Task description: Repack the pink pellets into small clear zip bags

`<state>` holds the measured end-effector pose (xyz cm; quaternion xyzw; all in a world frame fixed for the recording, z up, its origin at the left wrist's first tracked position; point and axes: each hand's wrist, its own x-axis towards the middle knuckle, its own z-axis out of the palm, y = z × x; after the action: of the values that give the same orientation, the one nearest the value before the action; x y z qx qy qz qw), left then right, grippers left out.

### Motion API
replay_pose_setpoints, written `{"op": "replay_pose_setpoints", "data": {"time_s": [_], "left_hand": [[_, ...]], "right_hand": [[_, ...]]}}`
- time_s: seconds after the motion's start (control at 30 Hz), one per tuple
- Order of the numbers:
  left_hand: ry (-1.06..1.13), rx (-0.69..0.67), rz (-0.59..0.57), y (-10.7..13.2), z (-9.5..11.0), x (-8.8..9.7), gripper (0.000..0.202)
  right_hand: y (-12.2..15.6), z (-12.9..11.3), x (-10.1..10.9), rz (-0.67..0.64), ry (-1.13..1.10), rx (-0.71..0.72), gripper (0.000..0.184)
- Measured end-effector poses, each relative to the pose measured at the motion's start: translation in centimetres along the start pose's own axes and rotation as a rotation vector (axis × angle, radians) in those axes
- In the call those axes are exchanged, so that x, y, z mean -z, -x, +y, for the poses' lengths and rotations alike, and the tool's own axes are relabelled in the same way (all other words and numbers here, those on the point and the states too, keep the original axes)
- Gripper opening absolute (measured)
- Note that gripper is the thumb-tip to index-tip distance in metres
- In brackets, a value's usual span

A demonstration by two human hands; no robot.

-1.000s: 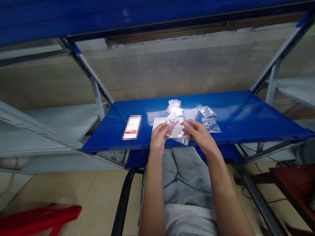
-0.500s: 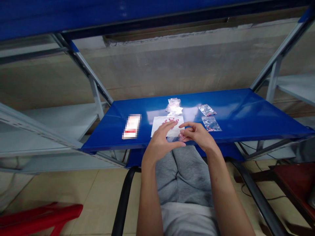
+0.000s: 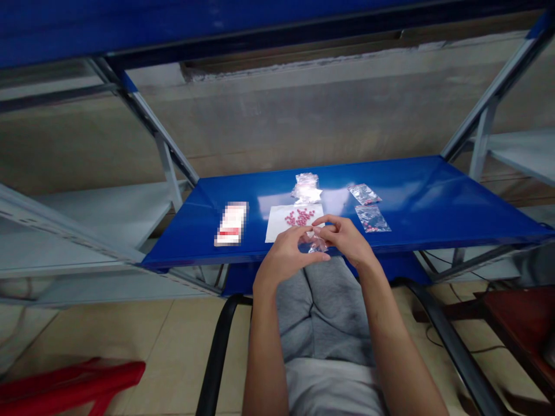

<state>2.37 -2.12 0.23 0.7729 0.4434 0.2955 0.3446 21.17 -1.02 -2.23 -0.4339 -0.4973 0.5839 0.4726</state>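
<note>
My left hand (image 3: 287,254) and my right hand (image 3: 347,238) meet at the front edge of the blue shelf (image 3: 433,202), fingers pinched together on a small clear plastic bag (image 3: 316,245) held between them. Just behind the hands lies a white sheet of paper (image 3: 277,222) with several small pink pieces (image 3: 300,216) heaped on it. A pile of empty clear bags (image 3: 307,188) lies behind the paper. Two filled clear bags (image 3: 372,218) lie to the right of it.
A small white and red pack (image 3: 231,222) lies on the shelf's left part. Grey shelf uprights (image 3: 167,156) stand at both sides, with an upper blue shelf (image 3: 173,29) overhead. A black chair frame (image 3: 214,358) is under me and a red object (image 3: 73,378) lies on the floor at left.
My left hand left the paper and came to the small bag in my right hand. Both hands now pinch it, lower and nearer the shelf's front edge.
</note>
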Motion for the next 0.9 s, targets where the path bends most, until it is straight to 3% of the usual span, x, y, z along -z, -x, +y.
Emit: {"op": "replay_pose_setpoints", "data": {"time_s": [0.33, 0.57, 0.83, 0.9], "left_hand": [[-0.092, -0.004, 0.107, -0.1, -0.6, -0.2, 0.068], [-0.138, -0.033, 0.113, -0.1, -0.7, -0.3, 0.065], [-0.190, -0.001, 0.148, -0.3, -0.9, -0.8, 0.065], [-0.182, 0.003, 0.137, -0.4, -1.0, -1.0, 0.066]], "right_hand": [[0.6, -0.2, 0.2, -0.065, -0.161, -0.012, 0.042], [0.2, 0.4, -0.3, 0.016, -0.165, -0.025, 0.049], [-0.4, 0.7, -0.4, 0.033, -0.026, 0.091, 0.017], [-0.5, 0.9, -0.4, 0.033, -0.038, 0.099, 0.019]]}}
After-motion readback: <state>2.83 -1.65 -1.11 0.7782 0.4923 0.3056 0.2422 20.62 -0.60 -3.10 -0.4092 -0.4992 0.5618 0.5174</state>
